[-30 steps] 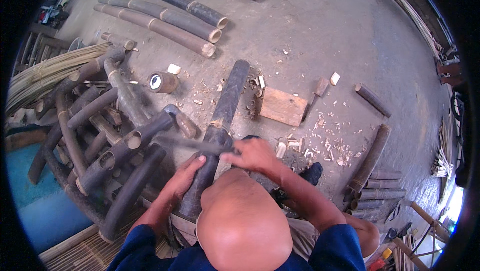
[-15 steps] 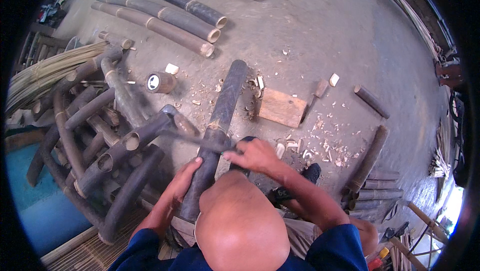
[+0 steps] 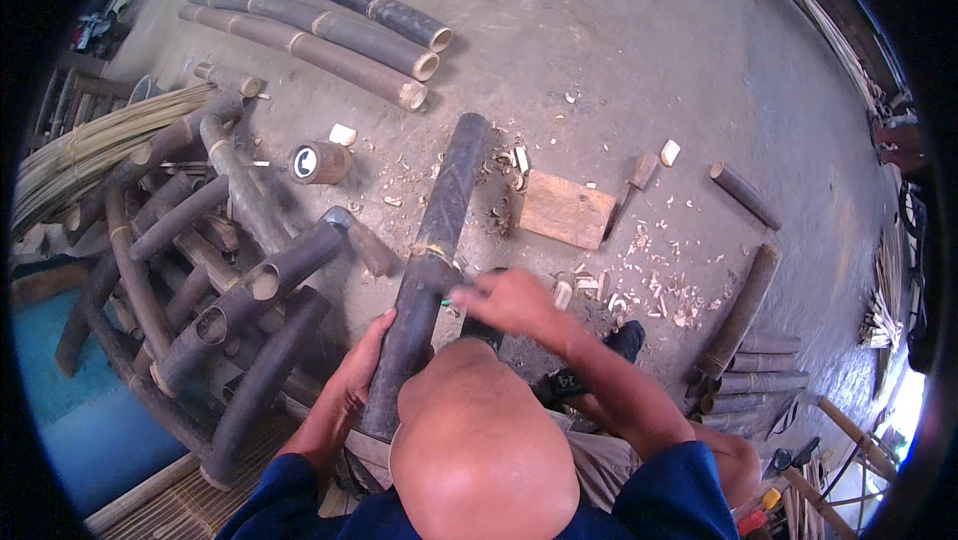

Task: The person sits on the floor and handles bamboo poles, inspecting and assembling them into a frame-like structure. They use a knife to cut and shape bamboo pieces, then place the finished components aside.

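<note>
A dark bamboo pole point(image 3: 451, 196) with a pale scraped ring at its node slants up and away from my lap. My left hand point(image 3: 361, 365) is closed round its near part from the left side, thumb along the top. Just right of the pole, below the node, my right hand point(image 3: 514, 302) is curled in a fist and blurred by motion. It grips a knife, whose dark blade showed across the pole a moment earlier; now the blade can hardly be made out. A small green spot shows by the fingers. The pole's near end is partly hidden.
A wooden block point(image 3: 566, 209) and a wooden-handled chisel-like tool point(image 3: 639, 181) lie to the right among pale shavings point(image 3: 679, 295). A hammer point(image 3: 364, 241) rests left of the pole. Cut bamboo pieces point(image 3: 200, 270) are heaped at left; long bamboo poles point(image 3: 329, 41) lie beyond.
My right hand has shifted slightly right, and the dark blade that lay across the pole no longer shows there. My left hand has slid slightly along the pole's left side.
</note>
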Demonstrator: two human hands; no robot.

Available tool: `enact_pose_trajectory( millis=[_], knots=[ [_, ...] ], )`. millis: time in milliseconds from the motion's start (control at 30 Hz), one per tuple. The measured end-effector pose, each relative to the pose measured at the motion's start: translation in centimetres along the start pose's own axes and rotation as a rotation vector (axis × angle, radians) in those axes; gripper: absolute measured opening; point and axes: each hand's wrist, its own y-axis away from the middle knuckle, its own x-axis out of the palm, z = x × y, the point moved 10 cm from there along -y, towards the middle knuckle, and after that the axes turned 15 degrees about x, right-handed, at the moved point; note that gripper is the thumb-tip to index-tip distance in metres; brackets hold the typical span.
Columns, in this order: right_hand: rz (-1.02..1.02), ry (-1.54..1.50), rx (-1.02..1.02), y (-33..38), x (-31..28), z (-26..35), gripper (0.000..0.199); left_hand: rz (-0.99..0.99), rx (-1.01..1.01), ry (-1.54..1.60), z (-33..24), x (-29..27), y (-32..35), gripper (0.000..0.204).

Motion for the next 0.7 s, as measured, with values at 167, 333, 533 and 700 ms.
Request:
enact_pose_trajectory(
  millis=[167,333,533,700],
  knots=[
    [-0.299,-0.317,0.230,-0.1,-2.6,-3.5,0.083,-0.003,0.044,-0.026,-0.2,-0.3,-0.6,0.069],
    [0.064,0.063,-0.122,0.0,1.7,0.4,0.081,0.003,0.116,0.030,-0.3,-0.4,-1.2,0.068],
    [0.001,-0.017,-0.007,-0.3,0.6,-0.1,0.076,-0.003,0.096,0.062,0.2,-0.7,-1.3,0.067],
    [-0.291,-0.282,0.192,-0.1,-2.5,-2.9,0.079,0.021,0.084,0.148,0.6,-0.4,-1.3,0.067]
  ],
)
